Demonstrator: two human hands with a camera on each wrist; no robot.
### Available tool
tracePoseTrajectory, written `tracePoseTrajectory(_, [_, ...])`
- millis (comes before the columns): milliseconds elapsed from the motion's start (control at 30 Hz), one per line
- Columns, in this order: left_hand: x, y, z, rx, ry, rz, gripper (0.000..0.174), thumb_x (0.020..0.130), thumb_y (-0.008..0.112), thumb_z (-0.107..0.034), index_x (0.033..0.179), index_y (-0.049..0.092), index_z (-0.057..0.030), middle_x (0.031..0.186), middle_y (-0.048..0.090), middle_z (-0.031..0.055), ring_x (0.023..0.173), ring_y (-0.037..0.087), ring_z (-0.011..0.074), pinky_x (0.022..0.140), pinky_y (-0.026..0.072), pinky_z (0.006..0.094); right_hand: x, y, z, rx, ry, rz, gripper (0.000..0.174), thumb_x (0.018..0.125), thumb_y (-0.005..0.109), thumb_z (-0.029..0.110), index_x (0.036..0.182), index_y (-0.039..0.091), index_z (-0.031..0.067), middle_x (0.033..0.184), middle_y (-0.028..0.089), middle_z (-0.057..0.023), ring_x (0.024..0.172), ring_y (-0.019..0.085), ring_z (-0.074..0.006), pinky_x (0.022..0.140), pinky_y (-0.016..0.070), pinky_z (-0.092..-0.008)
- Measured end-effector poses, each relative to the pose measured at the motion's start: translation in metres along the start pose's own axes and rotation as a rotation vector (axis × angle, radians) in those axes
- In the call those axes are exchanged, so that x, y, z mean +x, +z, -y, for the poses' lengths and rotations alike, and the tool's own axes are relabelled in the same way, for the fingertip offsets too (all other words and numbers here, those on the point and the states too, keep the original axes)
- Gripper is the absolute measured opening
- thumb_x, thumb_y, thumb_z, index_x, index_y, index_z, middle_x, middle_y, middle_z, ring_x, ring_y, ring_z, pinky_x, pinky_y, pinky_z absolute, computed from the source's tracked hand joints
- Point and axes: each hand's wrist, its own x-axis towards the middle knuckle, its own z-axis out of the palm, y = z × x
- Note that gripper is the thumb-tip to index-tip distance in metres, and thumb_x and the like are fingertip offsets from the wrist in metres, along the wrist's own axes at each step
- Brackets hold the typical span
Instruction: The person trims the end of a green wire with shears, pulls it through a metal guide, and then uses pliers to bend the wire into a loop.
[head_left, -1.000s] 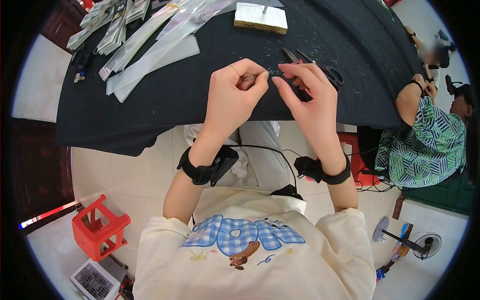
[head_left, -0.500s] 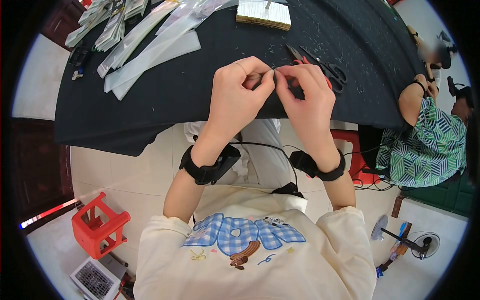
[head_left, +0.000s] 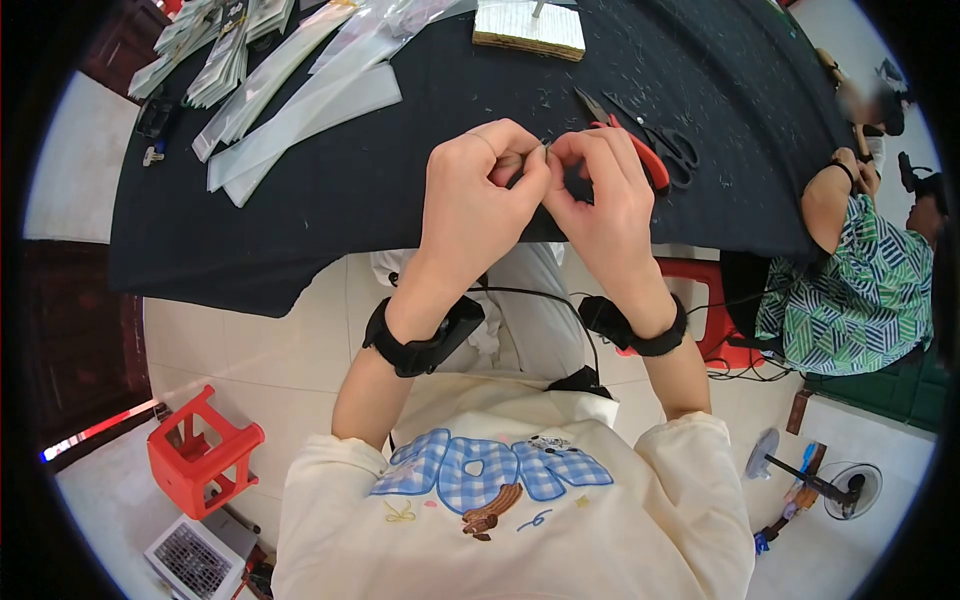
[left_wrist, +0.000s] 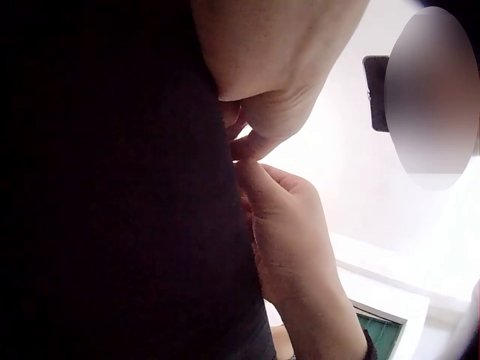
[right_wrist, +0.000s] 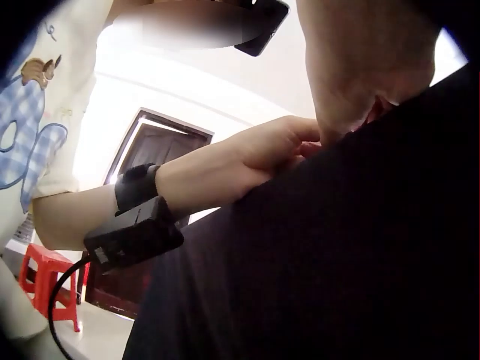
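Note:
Thumb and forefinger of the left hand (head_left: 478,185) are pinched together above the near part of the black cloth. The right hand (head_left: 607,195) meets it fingertip to fingertip, its thumb and forefinger pinched as well. Something tiny and dark shows between the fingertips, too small to make out. In the left wrist view the left hand (left_wrist: 274,56) is above and the right hand (left_wrist: 296,232) below, their tips close together. The right wrist view shows the left hand (right_wrist: 262,154) beside the right hand (right_wrist: 367,64), the cloth hiding the fingertips.
Red-handled pliers (head_left: 645,157) and black scissors (head_left: 668,138) lie just beyond the right hand. A white-topped block (head_left: 528,28) with an upright rod stands at the back. Clear plastic sleeves (head_left: 300,120) and stacked packets (head_left: 222,60) lie at the left. Small clippings dot the black cloth (head_left: 740,110).
Both hands have come together, the right moving left until its fingertips met the left hand's. Its thumb and forefinger, apart a second ago, are now pinched. More of the pliers shows.

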Motion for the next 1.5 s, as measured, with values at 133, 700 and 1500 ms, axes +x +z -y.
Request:
tracePoseTrajectory(133, [0.000, 0.003, 0.001, 0.050, 0.040, -0.061, 0.004, 0.071, 0.059, 0.000, 0.068, 0.057, 0.0005, 0.050, 0.035, -0.0019, 0.045, 0.029, 0.0061, 0.042, 0.0262, 0.0228, -0.002, -0.002, 0.000, 0.060, 0.060, -0.041, 0.018, 0.062, 0.063, -0.006, 0.077, 0.053, 0.0003, 0.074, 0.052, -0.0079, 0.063, 0.050, -0.0201, 0.053, 0.0426, -0.0277])
tracePoseTrajectory(700, [0.000, 0.003, 0.000, 0.037, 0.087, -0.055, 0.001, 0.074, 0.060, 0.002, 0.074, 0.060, 0.0019, 0.055, 0.038, -0.0056, 0.050, 0.028, 0.0017, 0.044, 0.0224, 0.0189, -0.003, -0.005, -0.002, 0.165, 0.157, -0.096, 0.021, 0.064, 0.061, -0.004, 0.085, 0.056, 0.0002, 0.080, 0.054, -0.0080, 0.058, 0.049, -0.0142, 0.050, 0.0412, -0.0238])
tracePoseTrajectory(1500, [0.007, -0.017, -0.003, -0.439, -0.316, 0.271, 0.013, 0.076, 0.058, -0.012, 0.078, 0.062, 0.0006, 0.051, 0.037, -0.0079, 0.044, 0.022, 0.0005, 0.042, 0.0128, 0.0201, 0.005, -0.032, -0.002, 0.116, -0.039, 0.134, 0.012, 0.074, 0.060, -0.001, 0.086, 0.060, 0.0002, 0.079, 0.054, -0.0074, 0.070, 0.054, -0.0221, 0.060, 0.0451, -0.0286])
